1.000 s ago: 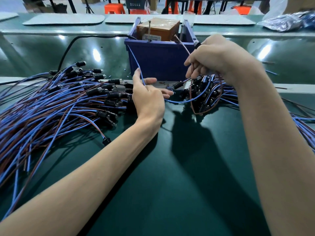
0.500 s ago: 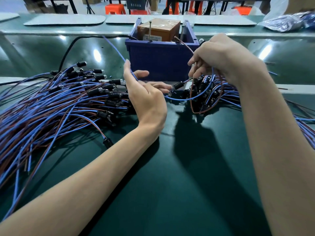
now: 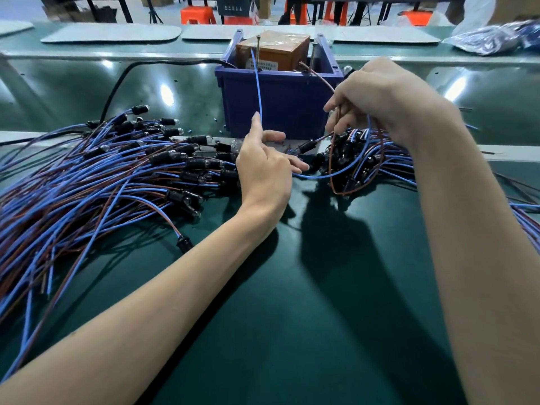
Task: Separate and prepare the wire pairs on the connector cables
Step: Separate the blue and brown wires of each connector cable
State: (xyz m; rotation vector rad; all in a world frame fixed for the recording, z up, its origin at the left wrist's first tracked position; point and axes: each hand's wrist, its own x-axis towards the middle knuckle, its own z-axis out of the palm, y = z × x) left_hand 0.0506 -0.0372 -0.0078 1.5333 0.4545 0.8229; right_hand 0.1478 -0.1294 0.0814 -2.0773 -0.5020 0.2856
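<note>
A big pile of connector cables [image 3: 96, 182] with blue and brown wires and black plugs spreads over the left of the green mat. A smaller heap of cables [image 3: 359, 159] lies under my right hand. My left hand [image 3: 263, 168] pinches a blue wire [image 3: 258, 89] between thumb and forefinger; its free end stands up in front of the blue bin. My right hand [image 3: 377, 95] grips the matching brown wire [image 3: 321, 78], whose end points up-left over the bin's rim. Both wires loop down to one black connector [image 3: 306, 146] between the hands.
A blue plastic bin [image 3: 280, 103] holding a brown cardboard box [image 3: 274, 51] stands just behind my hands. A black cord [image 3: 117, 83] runs along the back wall. A plastic bag [image 3: 491, 39] lies on the far shelf at right. Bare green mat [image 3: 292, 317] lies between my forearms.
My left hand has shifted right, swinging the blue wire's free end from leaning left to nearly upright. My right hand has dropped slightly with the brown wire.
</note>
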